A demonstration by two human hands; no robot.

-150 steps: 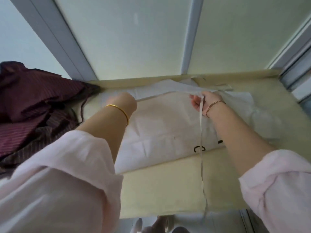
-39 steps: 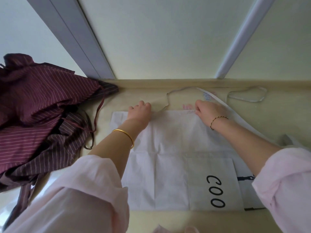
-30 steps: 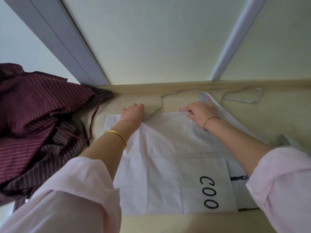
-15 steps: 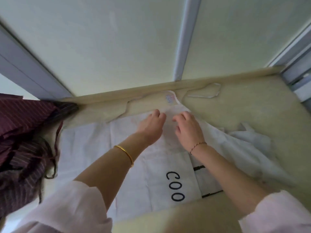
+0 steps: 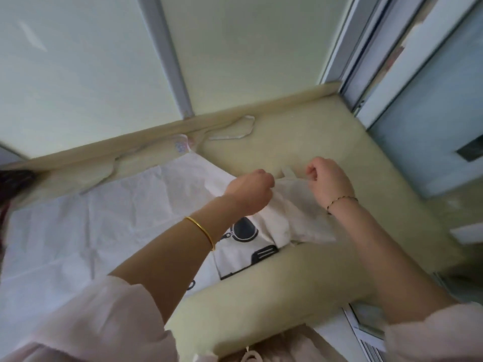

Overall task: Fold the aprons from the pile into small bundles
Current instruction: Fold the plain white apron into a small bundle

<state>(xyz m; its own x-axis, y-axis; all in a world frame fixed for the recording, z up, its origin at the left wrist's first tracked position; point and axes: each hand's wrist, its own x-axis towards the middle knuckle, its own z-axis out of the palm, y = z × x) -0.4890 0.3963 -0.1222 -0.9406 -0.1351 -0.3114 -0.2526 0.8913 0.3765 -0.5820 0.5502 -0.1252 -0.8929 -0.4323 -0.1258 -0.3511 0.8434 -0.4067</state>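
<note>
A person folding aprons at a cream table lifts the loose side of a white apron. The left grip and right grip are both curled tight on the bunched cloth, backs of the hands to the camera. A tie strap pokes up between the two grips. Left of the left grip, the rest of the apron lies spread flat on the table, creases showing. Just below that grip, nearer the person, a printed panel of kitchen-utensil drawings faces up. The raised hold looks meant to gather the stray side and strap clear of the table, ready to lay over the flat body as a fold. Far left of both grips, a dark cloth at the picture's edge is probably the waiting pile. No bundle is formed yet.
</note>
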